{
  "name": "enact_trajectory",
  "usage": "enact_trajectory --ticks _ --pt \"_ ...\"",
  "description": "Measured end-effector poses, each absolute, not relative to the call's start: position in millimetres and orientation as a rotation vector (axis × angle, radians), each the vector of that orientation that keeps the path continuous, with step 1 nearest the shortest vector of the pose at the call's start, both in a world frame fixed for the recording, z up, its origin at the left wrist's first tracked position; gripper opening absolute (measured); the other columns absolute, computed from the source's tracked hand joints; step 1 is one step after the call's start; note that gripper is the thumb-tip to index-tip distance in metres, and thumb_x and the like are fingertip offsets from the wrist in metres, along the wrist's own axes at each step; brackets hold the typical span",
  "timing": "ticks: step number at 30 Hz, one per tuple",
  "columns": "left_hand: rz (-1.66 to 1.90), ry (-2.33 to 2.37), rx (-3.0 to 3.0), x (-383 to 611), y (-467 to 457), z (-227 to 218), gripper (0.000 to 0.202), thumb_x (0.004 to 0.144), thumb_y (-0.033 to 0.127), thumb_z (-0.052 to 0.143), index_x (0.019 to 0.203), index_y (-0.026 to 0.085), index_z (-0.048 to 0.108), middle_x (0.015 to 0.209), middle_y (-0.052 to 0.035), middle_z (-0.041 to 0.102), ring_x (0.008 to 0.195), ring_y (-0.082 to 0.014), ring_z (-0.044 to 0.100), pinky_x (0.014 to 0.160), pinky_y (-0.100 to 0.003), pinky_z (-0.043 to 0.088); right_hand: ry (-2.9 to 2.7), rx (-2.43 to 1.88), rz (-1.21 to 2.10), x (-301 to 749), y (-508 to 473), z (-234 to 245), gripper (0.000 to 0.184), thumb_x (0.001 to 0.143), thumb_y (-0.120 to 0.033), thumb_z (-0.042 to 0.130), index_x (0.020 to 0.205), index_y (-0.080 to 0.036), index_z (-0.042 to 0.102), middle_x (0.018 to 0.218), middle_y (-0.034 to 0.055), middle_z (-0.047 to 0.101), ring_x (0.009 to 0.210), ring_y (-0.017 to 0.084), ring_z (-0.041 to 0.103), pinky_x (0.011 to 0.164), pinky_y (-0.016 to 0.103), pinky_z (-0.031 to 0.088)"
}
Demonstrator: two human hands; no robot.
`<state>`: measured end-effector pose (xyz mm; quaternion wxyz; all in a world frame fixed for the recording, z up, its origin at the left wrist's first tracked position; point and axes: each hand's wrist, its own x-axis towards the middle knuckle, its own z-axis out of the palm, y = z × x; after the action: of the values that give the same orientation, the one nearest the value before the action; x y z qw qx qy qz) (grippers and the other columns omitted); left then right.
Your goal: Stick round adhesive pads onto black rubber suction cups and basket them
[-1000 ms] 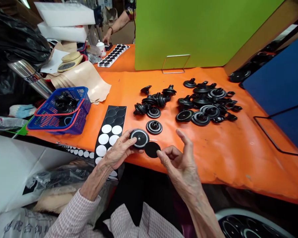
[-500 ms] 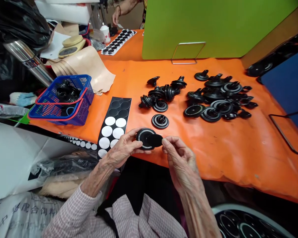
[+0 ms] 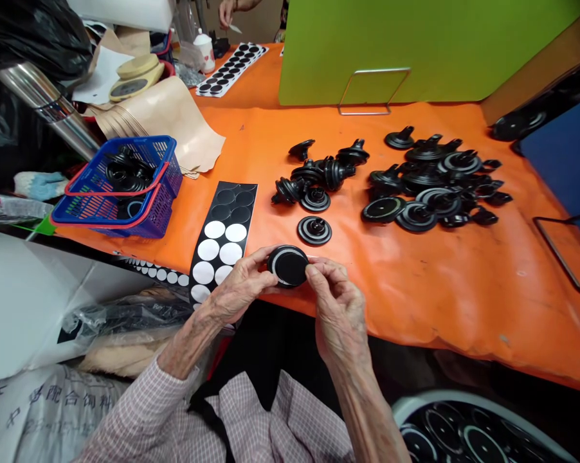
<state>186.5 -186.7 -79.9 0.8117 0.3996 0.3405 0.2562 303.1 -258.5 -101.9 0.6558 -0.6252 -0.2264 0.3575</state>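
My left hand [image 3: 236,290] grips a round black disc part [image 3: 288,265] at the near edge of the orange table [image 3: 439,283]. A black round sticker now lies over the disc's face. My right hand [image 3: 335,302] has thumb and fingers pinched on the disc's right side, pressing the sticker. Just left of my hands lies a black sticker sheet [image 3: 224,231] with several white empty circles. One single black disc part [image 3: 314,230] sits just beyond my hands.
Two heaps of black knobbed disc parts lie mid-table [image 3: 319,177] and to the right [image 3: 435,183]. A blue basket [image 3: 121,186] with black parts stands at left. A green board [image 3: 415,45] stands behind. Another person's hand [image 3: 227,9] works at the far end near a second sticker sheet [image 3: 232,67].
My right hand brought the loose black sticker from beside the disc onto its face; the white centre of the disc is now covered. The camera tilted slightly down.
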Motion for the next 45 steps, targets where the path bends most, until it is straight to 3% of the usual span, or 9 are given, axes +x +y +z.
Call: enact_trajectory --ticks 18,23,33,37,40,45 --pt "0.55 0.71 0.851 183 -186 -88 0.042 0.07 0.013 0.066 0.111 0.016 0.068 0.12 -0.0085 0.065 0.103 -0.0251 0.064 0.083 -0.037 0.057 -0.62 -1.516 0.701 300 -254 -111 0.023 0.078 -0.041 0.063 0.074 -0.019 0.06 0.097 0.0044 0.054 0.092 0.019 0.058 0.08 0.036 0.051" --pt "0.569 0.703 0.833 184 -186 -89 0.034 0.078 0.024 0.068 0.111 0.015 0.067 0.118 -0.0099 0.065 0.1 -0.0246 0.066 0.081 -0.037 0.058 -0.721 -1.594 0.606 297 -254 -115 0.019 0.083 -0.038 0.058 0.078 -0.02 0.058 0.094 0.0037 0.053 0.089 0.019 0.057 0.084 0.041 0.05" --pt "0.624 0.797 0.819 181 -186 -91 0.038 0.072 0.027 0.074 0.108 0.014 0.067 0.114 -0.0106 0.066 0.101 -0.0253 0.065 0.078 -0.035 0.059 -0.857 -1.68 0.412 287 -251 -120 0.016 0.087 -0.037 0.053 0.081 -0.022 0.051 0.087 0.0028 0.053 0.082 0.018 0.054 0.073 0.036 0.05" --pt "0.647 0.797 0.827 177 -187 -89 0.04 0.071 0.03 0.076 0.107 0.014 0.068 0.113 -0.0101 0.066 0.095 -0.0237 0.066 0.073 -0.033 0.06 -0.721 -1.607 0.562 283 -248 -120 0.024 0.083 -0.043 0.059 0.092 -0.022 0.05 0.091 0.0033 0.057 0.08 0.017 0.058 0.069 0.033 0.051" --pt "0.66 0.81 0.852 168 -184 -80 0.042 0.071 0.032 0.076 0.108 0.014 0.067 0.11 -0.0105 0.067 0.091 -0.0231 0.067 0.071 -0.032 0.06 -0.671 -1.531 0.779 280 -242 -111 0.031 0.079 -0.051 0.061 0.089 -0.022 0.054 0.087 0.0026 0.06 0.078 0.017 0.06 0.067 0.032 0.053" --pt "0.918 0.929 1.091 134 -145 -49 0.049 0.074 0.036 0.071 0.117 0.014 0.061 0.114 -0.0112 0.065 0.089 -0.0222 0.067 0.07 -0.033 0.06 -0.709 -1.611 0.974 280 -233 -105 0.047 0.069 -0.063 0.064 0.09 -0.021 0.063 0.091 0.0051 0.068 0.09 0.024 0.065 0.078 0.036 0.056"
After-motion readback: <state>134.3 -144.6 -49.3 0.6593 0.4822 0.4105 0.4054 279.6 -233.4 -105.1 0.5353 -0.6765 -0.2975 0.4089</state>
